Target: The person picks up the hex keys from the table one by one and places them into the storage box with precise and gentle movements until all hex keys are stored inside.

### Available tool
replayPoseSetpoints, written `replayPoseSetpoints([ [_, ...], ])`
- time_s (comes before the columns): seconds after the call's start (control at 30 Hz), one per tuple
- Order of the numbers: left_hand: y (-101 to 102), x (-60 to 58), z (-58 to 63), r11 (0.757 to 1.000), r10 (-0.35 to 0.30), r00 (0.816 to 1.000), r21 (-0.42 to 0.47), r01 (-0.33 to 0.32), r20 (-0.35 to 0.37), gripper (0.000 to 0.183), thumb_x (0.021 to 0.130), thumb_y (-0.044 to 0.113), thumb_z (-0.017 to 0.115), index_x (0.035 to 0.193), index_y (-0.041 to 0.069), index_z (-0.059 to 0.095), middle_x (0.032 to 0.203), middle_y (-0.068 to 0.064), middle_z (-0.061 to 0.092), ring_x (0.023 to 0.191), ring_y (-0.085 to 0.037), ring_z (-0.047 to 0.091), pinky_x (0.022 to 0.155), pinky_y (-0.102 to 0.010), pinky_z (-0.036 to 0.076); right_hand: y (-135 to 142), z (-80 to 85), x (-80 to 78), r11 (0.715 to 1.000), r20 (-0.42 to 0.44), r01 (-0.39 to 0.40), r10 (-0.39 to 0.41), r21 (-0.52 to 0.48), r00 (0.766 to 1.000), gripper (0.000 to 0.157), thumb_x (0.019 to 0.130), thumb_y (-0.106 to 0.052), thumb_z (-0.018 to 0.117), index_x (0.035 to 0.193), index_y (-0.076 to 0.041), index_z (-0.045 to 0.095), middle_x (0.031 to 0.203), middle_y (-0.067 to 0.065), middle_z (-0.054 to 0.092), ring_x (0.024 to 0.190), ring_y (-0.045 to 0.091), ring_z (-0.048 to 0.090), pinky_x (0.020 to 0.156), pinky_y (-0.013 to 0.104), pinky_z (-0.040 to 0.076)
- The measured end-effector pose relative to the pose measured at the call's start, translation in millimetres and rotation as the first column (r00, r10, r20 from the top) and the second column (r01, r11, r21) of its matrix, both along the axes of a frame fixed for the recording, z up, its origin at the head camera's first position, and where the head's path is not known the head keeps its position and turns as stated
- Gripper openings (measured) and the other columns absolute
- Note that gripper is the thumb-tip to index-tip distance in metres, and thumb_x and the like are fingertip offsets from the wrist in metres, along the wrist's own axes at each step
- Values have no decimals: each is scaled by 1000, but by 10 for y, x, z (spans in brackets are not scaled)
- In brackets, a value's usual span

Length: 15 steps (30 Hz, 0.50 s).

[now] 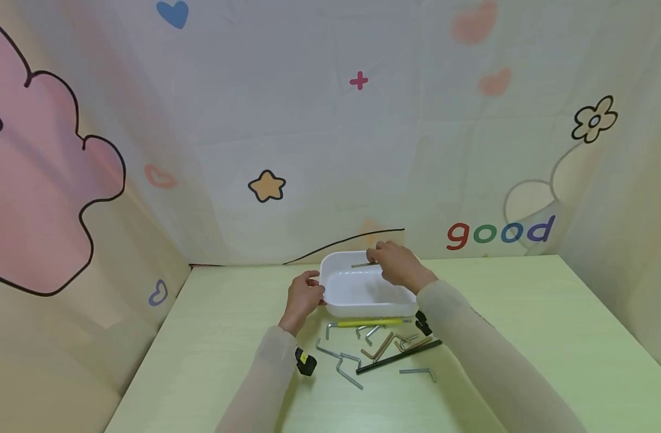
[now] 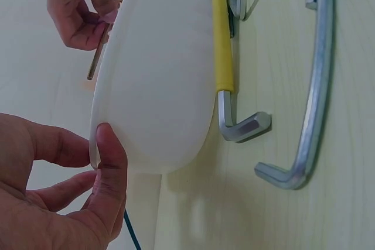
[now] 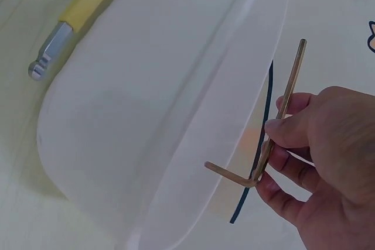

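Observation:
My left hand (image 1: 304, 297) pinches the left rim of a white plastic tray (image 1: 335, 310), thumb outside and fingers at the edge in the left wrist view. Over the tray's far right part, my right hand (image 1: 397, 264) holds a bronze-coloured L-shaped hex key (image 3: 287, 95) between thumb and fingers. In the right wrist view its short arm points toward the tray and its long arm rises past the fingertips. A hex key with a yellow sleeve (image 1: 370, 323) lies along the tray's near side.
Several silver and bronze hex keys lie in front of the tray, among them a silver one (image 1: 417, 371) at the right. A black rod (image 1: 397, 357) lies slantwise among them on the pale green table (image 1: 227, 361). Behind hangs a printed curtain (image 1: 308, 120).

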<state>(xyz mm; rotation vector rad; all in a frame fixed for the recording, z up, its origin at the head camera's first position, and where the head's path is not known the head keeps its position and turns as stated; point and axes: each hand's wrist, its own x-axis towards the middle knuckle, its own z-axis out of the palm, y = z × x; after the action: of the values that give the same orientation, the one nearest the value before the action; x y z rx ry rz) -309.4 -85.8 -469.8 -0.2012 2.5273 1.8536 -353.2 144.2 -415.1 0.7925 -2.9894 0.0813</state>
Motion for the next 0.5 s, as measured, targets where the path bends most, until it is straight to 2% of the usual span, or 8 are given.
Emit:
replayPoseSetpoints([
  [0.2,1,-1,3,1000,3,1000,-4,-3,13,48,87,4,58,134,2,55,102,-14,58,65,-15,60,74,-40,61,-2,-52,-40,1000,62,13,-14,27,998,34,89,4,62,117,-14,66,106,6,63,98,23,60,90,42,53],
  [0.5,4,-6,0,1000,6,1000,6,-6,16,47,87,3,58,134,1,55,102,-14,57,66,-15,60,71,-36,61,-3,-130,-44,1000,97,0,-2,21,995,31,89,4,62,115,-14,65,106,6,64,92,21,59,90,40,53],
])
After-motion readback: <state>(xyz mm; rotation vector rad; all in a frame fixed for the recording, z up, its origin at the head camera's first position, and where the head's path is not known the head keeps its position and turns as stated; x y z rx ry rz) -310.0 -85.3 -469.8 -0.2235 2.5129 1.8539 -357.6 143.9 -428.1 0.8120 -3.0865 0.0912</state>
